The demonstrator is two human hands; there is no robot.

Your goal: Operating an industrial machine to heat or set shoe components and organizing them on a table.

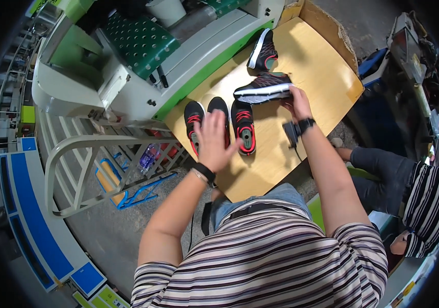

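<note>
Several black sneakers with red trim lie on the light wooden table [276,154]. My right hand [297,102] is closed on the end of one sneaker [263,88], which is tilted so that its white sole edge faces me. My left hand [213,139] is open, fingers spread, above the sneakers at the left. It partly hides one sneaker [218,105]; whether it touches them I cannot tell. Beside it are a sneaker [194,114] on the left and a sneaker with red laces [243,126] on the right. Farther back, another sneaker [265,51] lies on its side, sole to the left.
A machine with a green perforated belt [142,43] borders the table's far left side. Cardboard [332,31] edges the back right. A small black device [291,134] with a cable is by my right wrist. Metal railings [78,159] stand left; another person [409,195] is at right.
</note>
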